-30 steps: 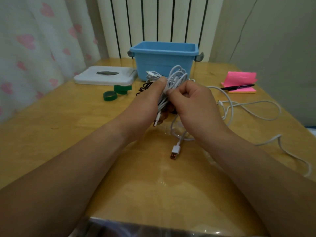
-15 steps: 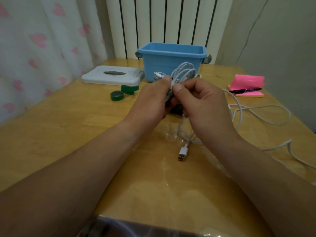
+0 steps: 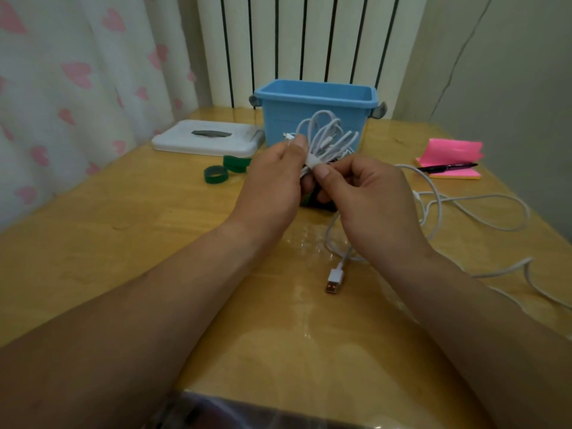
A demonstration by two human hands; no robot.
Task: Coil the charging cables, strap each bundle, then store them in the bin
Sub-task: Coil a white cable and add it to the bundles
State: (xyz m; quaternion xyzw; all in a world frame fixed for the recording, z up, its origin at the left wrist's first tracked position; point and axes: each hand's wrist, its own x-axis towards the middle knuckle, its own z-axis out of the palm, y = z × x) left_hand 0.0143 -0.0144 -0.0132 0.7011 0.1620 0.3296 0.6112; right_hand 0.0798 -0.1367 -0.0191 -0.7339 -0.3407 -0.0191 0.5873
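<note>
At frame centre, left hand [image 3: 272,184] and right hand [image 3: 374,199] pinch the cable coil [image 3: 328,139], loops fanning upward; green straps [image 3: 215,174] lie nearer the left hand.

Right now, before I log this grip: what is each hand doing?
Left hand: grips the coil.
Right hand: pinches the same coil between thumb and finger.

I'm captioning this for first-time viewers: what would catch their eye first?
Both hands meet at mid-table: the left hand grips a fanned bundle of white charging cable loops, the right hand pinching it. Behind stands an open light-blue plastic bin; a white USB plug lies on the glossy wooden table.
</note>
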